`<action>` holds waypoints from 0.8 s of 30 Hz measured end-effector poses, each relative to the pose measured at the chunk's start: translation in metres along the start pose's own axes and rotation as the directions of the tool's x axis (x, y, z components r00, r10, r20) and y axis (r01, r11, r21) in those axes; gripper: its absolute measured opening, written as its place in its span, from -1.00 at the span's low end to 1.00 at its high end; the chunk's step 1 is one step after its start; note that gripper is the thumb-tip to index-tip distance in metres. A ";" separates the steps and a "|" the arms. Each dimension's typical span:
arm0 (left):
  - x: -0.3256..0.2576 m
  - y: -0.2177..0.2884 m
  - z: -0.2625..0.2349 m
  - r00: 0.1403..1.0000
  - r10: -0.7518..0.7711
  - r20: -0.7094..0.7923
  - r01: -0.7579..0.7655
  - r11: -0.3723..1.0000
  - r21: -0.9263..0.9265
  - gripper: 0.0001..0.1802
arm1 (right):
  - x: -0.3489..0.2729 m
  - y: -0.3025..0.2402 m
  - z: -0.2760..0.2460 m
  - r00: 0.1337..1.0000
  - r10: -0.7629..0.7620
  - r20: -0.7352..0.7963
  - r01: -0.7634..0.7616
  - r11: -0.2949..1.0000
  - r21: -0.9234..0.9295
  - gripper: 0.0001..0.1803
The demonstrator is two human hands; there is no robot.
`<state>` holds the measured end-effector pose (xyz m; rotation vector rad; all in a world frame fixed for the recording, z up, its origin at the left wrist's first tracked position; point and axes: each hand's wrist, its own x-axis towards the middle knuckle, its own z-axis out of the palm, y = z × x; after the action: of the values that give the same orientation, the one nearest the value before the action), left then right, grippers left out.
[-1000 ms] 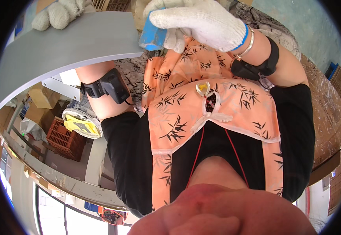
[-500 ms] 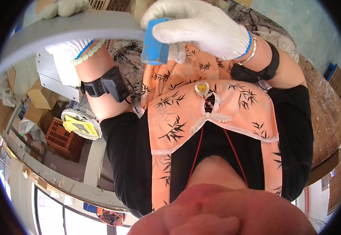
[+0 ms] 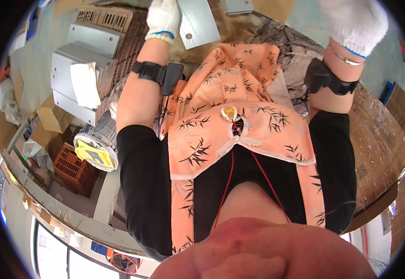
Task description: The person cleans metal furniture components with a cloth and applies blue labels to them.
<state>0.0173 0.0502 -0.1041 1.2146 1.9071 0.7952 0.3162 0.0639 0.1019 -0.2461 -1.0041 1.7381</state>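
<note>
Gloves cover both hands, which I see well apart: the left hand (image 3: 164,17) pinches the edge of a flat grey metal plate (image 3: 198,21) with a small hole, its fingers closed on the near-left side so the plate juts rightward over the orange apron (image 3: 226,121) rather than drooping. I judge that side grip keeps the hole end free and the sheet level. The right hand (image 3: 355,21) hangs off to the right, touching nothing I can see; its fingers run out of frame, so I cannot tell whether it is curled or spread.
</note>
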 end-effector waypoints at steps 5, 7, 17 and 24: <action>0.032 -0.014 0.066 0.989 0.120 0.091 -0.126 0.990 0.060 -0.35 | -0.007 0.018 0.001 0.973 -0.026 -0.230 0.085 0.964 0.251 -0.54; 0.047 -0.022 0.089 0.994 0.040 0.102 -0.045 0.998 0.049 -0.30 | -0.009 0.020 0.000 0.942 -0.089 -0.324 0.118 0.990 0.071 -0.57; 0.070 -0.014 0.129 0.991 0.059 0.120 -0.075 0.987 0.139 -0.27 | -0.019 0.017 -0.002 0.846 -0.103 -0.524 0.146 0.988 0.041 -0.54; 0.091 -0.005 0.131 0.994 -0.009 0.106 -0.026 0.948 0.319 -0.20 | -0.028 0.017 -0.013 0.898 -0.091 -0.430 0.109 0.994 0.017 -0.52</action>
<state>0.0978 0.1473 -0.2023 1.4287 1.9945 0.4228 0.3239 0.0453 0.0729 -0.5186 -0.6454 1.5183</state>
